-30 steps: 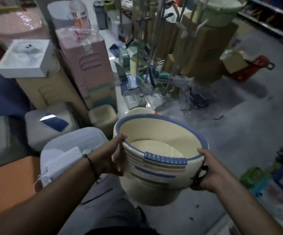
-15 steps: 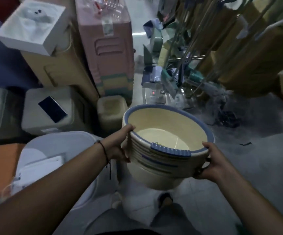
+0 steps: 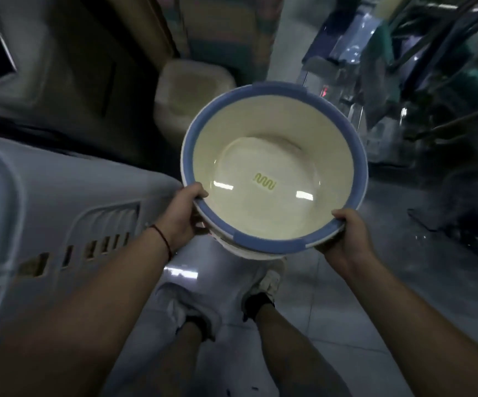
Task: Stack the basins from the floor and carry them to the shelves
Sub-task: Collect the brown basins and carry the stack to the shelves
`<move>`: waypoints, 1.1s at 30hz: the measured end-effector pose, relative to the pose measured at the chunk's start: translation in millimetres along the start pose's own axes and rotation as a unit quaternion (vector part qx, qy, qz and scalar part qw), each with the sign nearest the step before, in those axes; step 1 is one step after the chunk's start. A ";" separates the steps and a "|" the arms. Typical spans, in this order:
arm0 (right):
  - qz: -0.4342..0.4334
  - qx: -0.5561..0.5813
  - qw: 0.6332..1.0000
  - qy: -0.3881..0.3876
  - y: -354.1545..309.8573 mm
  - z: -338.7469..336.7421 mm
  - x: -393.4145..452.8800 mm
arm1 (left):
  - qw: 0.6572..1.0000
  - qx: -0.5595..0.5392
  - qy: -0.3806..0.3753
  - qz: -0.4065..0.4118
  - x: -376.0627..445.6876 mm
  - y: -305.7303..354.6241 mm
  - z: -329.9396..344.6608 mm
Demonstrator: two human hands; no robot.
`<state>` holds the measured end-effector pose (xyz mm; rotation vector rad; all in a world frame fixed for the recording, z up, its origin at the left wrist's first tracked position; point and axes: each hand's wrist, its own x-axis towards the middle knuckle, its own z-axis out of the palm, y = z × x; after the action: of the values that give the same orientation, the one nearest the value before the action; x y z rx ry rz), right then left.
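Note:
A stack of cream basins [image 3: 272, 156] with a blue rim fills the middle of the head view, seen from straight above, with a small green squiggle mark on the inner bottom. My left hand [image 3: 183, 216] grips the rim at its left near edge, thumb over the blue band. My right hand [image 3: 346, 236] grips the rim at its right near edge. The stack hangs above the floor in front of my feet, and the lower basins show only as pale edges under the rim.
A large pale grey plastic crate [image 3: 46, 213] lies close on the left. A small beige stool [image 3: 192, 90] stands just beyond the basins. Mop handles and packaged goods [image 3: 432, 81] crowd the right. My white shoes [image 3: 192, 310] stand on glossy floor tiles.
The view has tipped steeply down, so the basins are seen from above over my feet. Both hands keep their grip on the rim, and the stack has come lower and closer.

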<state>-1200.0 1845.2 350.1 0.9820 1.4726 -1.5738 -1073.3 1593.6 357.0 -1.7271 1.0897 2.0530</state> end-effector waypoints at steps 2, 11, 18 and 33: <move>0.015 -0.028 0.999 0.021 22.9 -8.0 34.7 | 1.000 -0.015 0.016 -0.017 26.9 -29.2 0.7; 0.049 -0.132 0.988 0.066 67.8 -40.1 83.1 | 0.995 0.046 0.077 -0.045 74.2 -95.1 -9.1; 0.005 -0.372 0.922 0.109 26.4 -18.0 26.9 | 0.951 0.300 0.024 0.074 27.9 -64.6 -30.6; -0.488 -0.686 0.530 -0.102 -163.4 228.8 -378.9 | 0.595 0.660 0.327 0.322 -420.7 233.0 -192.1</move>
<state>-1197.4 1633.6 771.8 -1.1031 2.4221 -0.4270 -960.9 1417.2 830.7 -1.1180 2.6874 0.0518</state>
